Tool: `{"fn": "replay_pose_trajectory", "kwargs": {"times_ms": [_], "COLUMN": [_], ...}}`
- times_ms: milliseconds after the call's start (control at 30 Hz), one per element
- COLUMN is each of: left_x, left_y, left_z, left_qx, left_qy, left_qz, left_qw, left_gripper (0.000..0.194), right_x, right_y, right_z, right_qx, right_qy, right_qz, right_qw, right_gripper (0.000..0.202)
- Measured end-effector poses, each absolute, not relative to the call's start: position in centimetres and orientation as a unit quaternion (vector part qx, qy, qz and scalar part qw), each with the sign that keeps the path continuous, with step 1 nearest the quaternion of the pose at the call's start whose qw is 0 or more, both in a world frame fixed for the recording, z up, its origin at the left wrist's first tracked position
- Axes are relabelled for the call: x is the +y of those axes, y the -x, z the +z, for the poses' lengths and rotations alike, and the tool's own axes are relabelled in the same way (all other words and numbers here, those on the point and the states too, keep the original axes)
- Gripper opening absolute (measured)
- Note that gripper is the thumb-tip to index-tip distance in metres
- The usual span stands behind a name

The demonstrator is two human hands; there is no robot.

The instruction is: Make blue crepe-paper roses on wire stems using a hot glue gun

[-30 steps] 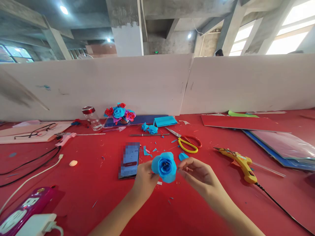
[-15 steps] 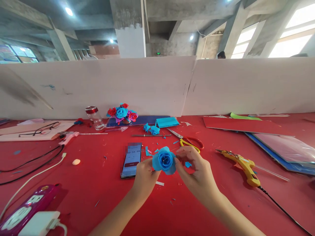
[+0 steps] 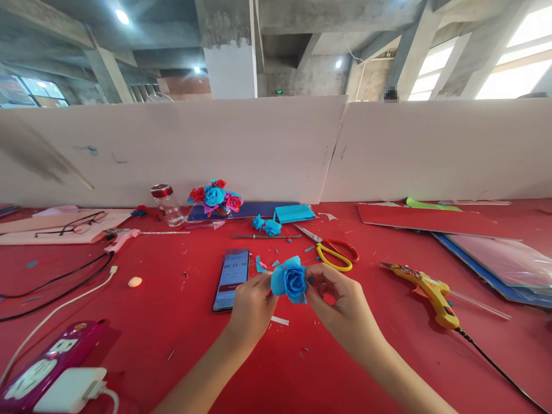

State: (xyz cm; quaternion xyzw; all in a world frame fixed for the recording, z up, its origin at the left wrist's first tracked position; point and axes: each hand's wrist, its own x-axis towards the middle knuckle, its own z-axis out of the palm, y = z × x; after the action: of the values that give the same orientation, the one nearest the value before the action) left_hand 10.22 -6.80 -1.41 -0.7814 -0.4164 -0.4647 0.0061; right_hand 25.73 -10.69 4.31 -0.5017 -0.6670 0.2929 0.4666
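Fingers [image 3: 264, 282] of the left hand [image 3: 250, 305] hold a blue paper flower [image 3: 295, 280] above the desk [image 3: 293, 374]; the right hand's [image 3: 342, 296] narrowed fingers pinch its petal edge — several layers look done, what remains I cannot tell. Beyond lie scissors [image 3: 319, 248], 2 blue blooms [image 3: 272, 227], then a finished-looking bouquet [image 3: 214, 196].

Left grip [image 3: 252, 305] and right grip [image 3: 351, 305]: both bare, slim-fingered, thumbs slender; nail detail too small to make out. Directly behind each grip, a narrow, uncovered wrist. Farther back from the grips, left forearm [image 3: 207, 368] and right forearm [image 3: 401, 374] bare too, smooth in outline, broadening away from the wrists.
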Motion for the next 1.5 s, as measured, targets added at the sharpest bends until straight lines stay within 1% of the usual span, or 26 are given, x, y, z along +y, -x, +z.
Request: {"fn": "replay_pose_trajectory", "kwargs": {"times_ms": [133, 233, 333, 433, 633, 700, 800, 900, 1000, 1100, 1233, 1400, 1500], "left_x": [-6.8, -6.9, -7.0, -7.0, -7.4, -7.6, -7.7, -7.9, -8.0, -8.0, -7.9, -7.8, -7.9], "left_y": [-9.9, -9.9, -10.0, -10.1, -10.7, -10.9, -11.2, -11.4, -11.4, -11.5, -11.5, -11.5, -11.5], "left_z": [-1.0, -0.9, -1.0, -1.2, -1.0, -0.8, -0.6, -0.6, -0.8, -0.9, -1.1, -1.3, -1.3], "left_qx": [-0.408, -0.393, -0.384, -0.375, -0.314, -0.299, -0.286, -0.29, -0.296, -0.3, -0.314, -0.309, -0.306], "left_qy": [0.8, 0.803, 0.809, 0.807, 0.789, 0.784, 0.779, 0.769, 0.76, 0.752, 0.75, 0.753, 0.755], "left_qz": [-0.438, -0.442, -0.438, -0.454, -0.521, -0.53, -0.54, -0.539, -0.524, -0.513, -0.514, -0.523, -0.524], "left_qw": [0.042, 0.078, 0.082, 0.047, -0.089, -0.121, -0.141, -0.184, -0.246, -0.286, -0.272, -0.253, -0.248], "left_gripper": [0.023, 0.025, 0.024, 0.023, 0.024, 0.028, 0.036, 0.039, 0.036, 0.034, 0.032, 0.029, 0.028], "right_x": [-10.7, -10.5, -10.2, -10.2, -10.8, -10.8, -10.8, -10.7, -10.7, -10.6, -10.6, -11.0, -11.2], "right_y": [-26.0, -26.4, -26.8, -27.1, -27.8, -28.0, -28.0, -27.9, -28.0, -28.1, -28.1, -27.6, -27.5], "right_z": [4.0, 3.6, 3.3, 3.3, 3.6, 3.6, 3.5, 3.4, 3.3, 3.0, 2.8, 3.2, 3.1], "right_qx": [-0.661, -0.638, -0.618, -0.605, -0.588, -0.581, -0.571, -0.561, -0.546, -0.529, -0.507, -0.522, -0.548], "right_qy": [0.501, 0.504, 0.496, 0.473, 0.377, 0.349, 0.321, 0.296, 0.289, 0.305, 0.321, 0.333, 0.342], "right_qz": [0.3, 0.339, 0.383, 0.425, 0.529, 0.559, 0.59, 0.607, 0.614, 0.609, 0.609, 0.584, 0.563], "right_qw": [0.471, 0.473, 0.475, 0.48, 0.482, 0.477, 0.472, 0.479, 0.491, 0.506, 0.519, 0.524, 0.516], "right_gripper": [0.01, 0.007, 0.002, 0.007, 0.015, 0.015, 0.012, 0.01, 0.006, 0.009, 0.014, 0.022, 0.021]}}
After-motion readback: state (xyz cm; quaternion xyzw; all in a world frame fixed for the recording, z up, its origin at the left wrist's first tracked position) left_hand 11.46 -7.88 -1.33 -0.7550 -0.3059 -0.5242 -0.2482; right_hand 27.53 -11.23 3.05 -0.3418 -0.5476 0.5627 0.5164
